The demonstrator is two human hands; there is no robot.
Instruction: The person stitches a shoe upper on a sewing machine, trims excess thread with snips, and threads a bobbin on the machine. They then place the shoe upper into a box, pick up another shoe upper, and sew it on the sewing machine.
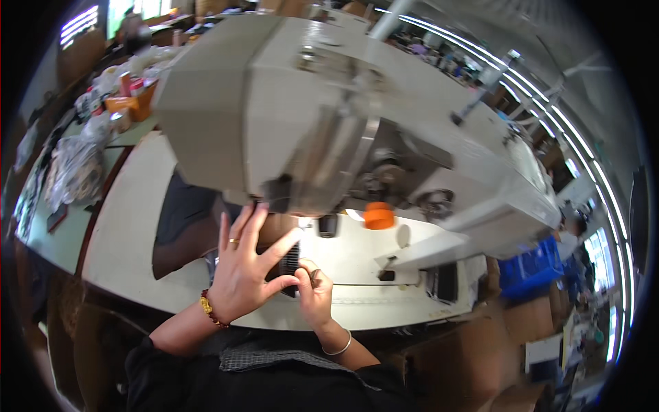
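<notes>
My left hand [240,271] is open, fingers spread, below the head of a large beige sewing machine [206,110]. Its fingertips reach up under the machine head, beside dark fabric [182,223] that lies on the white work table [123,220]. Just right of it, my right hand [316,295] is closed in a pinch at the lower end of a black ribbed strip [291,261]. The left thumb comes up to the right fingertips. The machine head hides the needle area, and the picture is partly smeared by motion.
An orange knob [378,215] sits under the machine arm. At the left, a side table holds a clear plastic bag [75,168] and an orange container [134,103]. A blue crate [532,266] stands at the right, near cardboard boxes [467,343].
</notes>
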